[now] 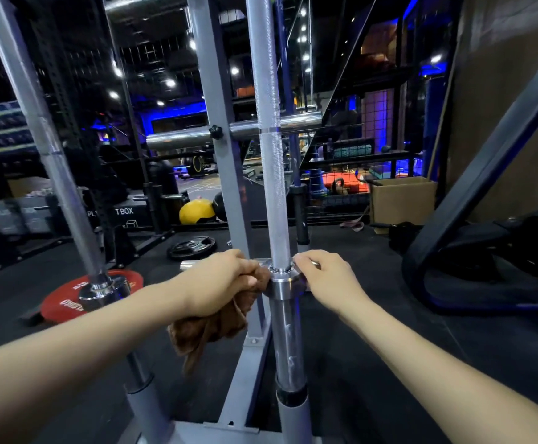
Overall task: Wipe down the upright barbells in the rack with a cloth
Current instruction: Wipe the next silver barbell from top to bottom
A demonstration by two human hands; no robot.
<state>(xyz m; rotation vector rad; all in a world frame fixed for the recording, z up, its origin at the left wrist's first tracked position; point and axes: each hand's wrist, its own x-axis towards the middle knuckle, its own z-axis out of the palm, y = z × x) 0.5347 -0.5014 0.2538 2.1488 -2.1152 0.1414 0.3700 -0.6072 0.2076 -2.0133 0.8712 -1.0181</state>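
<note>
A silver barbell (269, 174) stands upright in a grey tube of the rack (226, 174), in the middle of the head view. My left hand (219, 283) grips a brown cloth (210, 331) and presses it against the left side of the barbell's collar (282, 283). The cloth hangs down below my fist. My right hand (328, 280) rests its fingers on the right side of the same collar. A second upright barbell (50, 149) leans at the left, its lower sleeve in another grey tube.
A red weight plate (69, 302) lies on the black floor at the left, a black plate (192, 246) further back. A yellow ball (195, 211), a cardboard box (402, 200) and a black curved machine frame (472, 225) stand around.
</note>
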